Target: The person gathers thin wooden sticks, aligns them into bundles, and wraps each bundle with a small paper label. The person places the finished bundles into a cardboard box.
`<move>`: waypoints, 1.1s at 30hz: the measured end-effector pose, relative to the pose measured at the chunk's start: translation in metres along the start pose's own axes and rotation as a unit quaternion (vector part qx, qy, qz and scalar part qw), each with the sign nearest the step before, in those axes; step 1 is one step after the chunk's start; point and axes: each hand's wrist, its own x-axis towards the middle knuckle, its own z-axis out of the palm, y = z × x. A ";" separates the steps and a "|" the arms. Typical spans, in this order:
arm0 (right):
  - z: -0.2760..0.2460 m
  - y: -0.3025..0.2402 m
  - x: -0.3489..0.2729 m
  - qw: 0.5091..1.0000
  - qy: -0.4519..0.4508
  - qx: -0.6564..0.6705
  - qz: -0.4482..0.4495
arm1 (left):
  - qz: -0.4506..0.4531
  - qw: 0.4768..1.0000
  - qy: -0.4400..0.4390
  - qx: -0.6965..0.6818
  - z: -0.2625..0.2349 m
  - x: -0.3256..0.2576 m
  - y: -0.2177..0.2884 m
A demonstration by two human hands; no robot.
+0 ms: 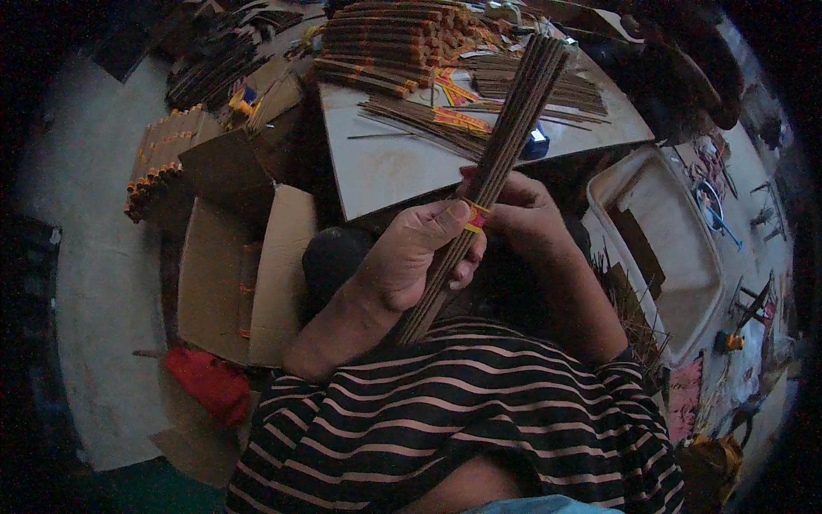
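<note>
A long bundle of brown incense sticks slants across in front of my body, its thick dark end up and to the right. My left hand is closed round its lower part, with the thumb pressed on a yellow and red paper band that wraps the sticks. On the other side of the bundle my right hand is closed against it with curled fingers. Some of its fingertips are hidden behind the sticks. The bundle's lower end reaches my striped shirt.
Banded bundles are stacked on the white table, near loose sticks, paper bands and a small blue object. An open cardboard box stands at left, by more bundles. A white tub sits at right.
</note>
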 end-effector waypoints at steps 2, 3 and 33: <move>0.000 -0.004 -0.004 0.998 -0.011 0.056 -0.039 | 0.014 1.000 0.016 0.017 0.000 -0.001 0.000; 0.001 -0.007 -0.006 0.995 -0.016 0.084 -0.058 | 0.022 0.999 0.020 0.033 -0.001 -0.001 0.001; 0.021 0.012 -0.011 0.987 0.091 -0.068 -0.112 | 0.024 0.989 0.046 0.139 0.008 -0.003 -0.010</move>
